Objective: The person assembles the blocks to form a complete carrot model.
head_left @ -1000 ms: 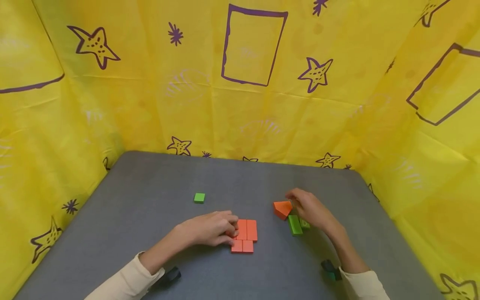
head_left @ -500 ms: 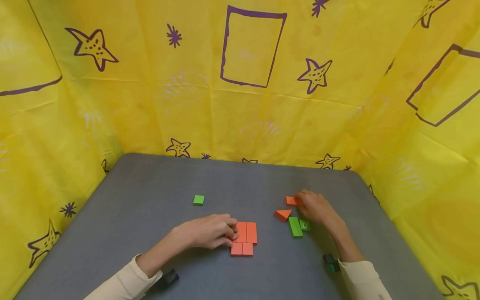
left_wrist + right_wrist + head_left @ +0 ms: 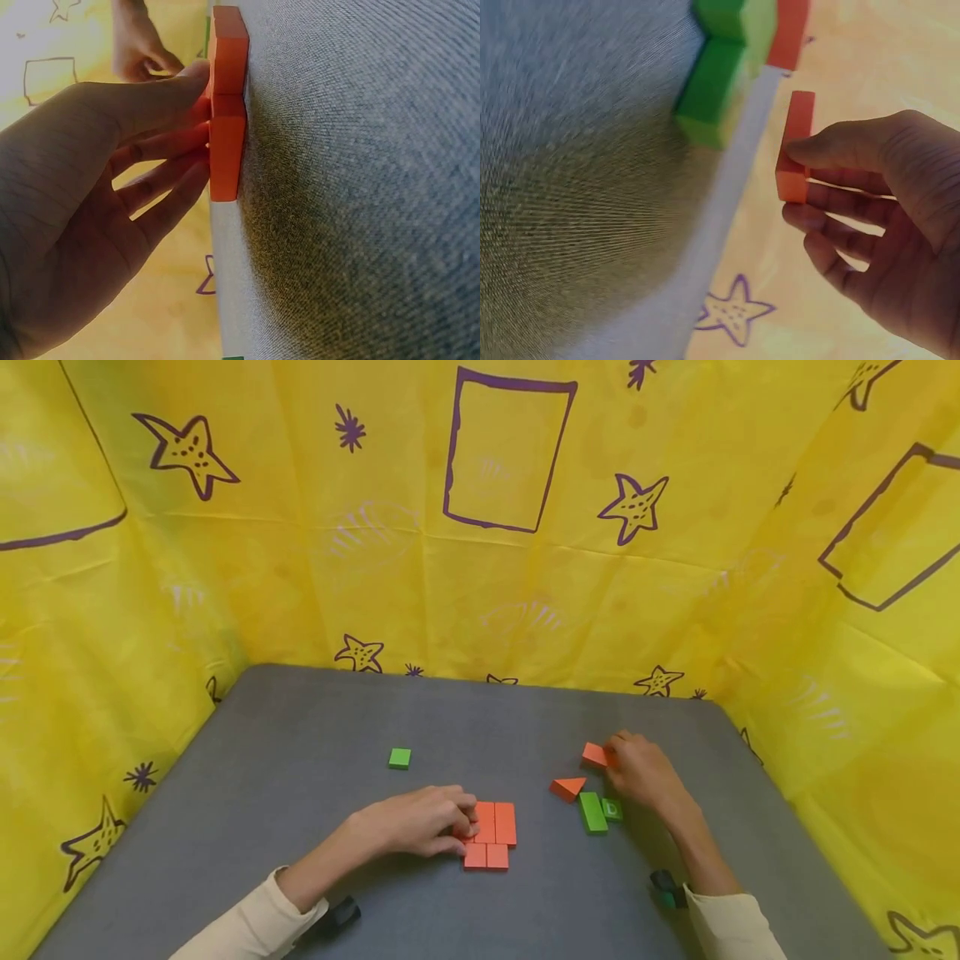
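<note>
My right hand (image 3: 643, 770) pinches a red-orange rectangular block (image 3: 796, 139) between thumb and fingers; in the right wrist view it appears raised off the table. The same block (image 3: 594, 755) shows in the head view beyond the others. My left hand (image 3: 416, 820) rests its fingertips at the left side of a flat group of red-orange blocks (image 3: 495, 823), two small ones set against the near side of longer ones. In the left wrist view its fingers (image 3: 169, 199) reach the blocks' upper face (image 3: 227, 154); the hand partly hides the group's left end.
A red-orange triangular block (image 3: 567, 788), a long green block (image 3: 592, 813) and a small green block (image 3: 612, 810) with a marking lie near the right hand. Farther back lies a green square block (image 3: 400, 758). Yellow printed cloth (image 3: 300, 577) surrounds the grey table (image 3: 322, 718).
My right hand has taken the red-orange rectangular block away from beside the triangular one, moving it back and to the right. The left hand stays at the block group.
</note>
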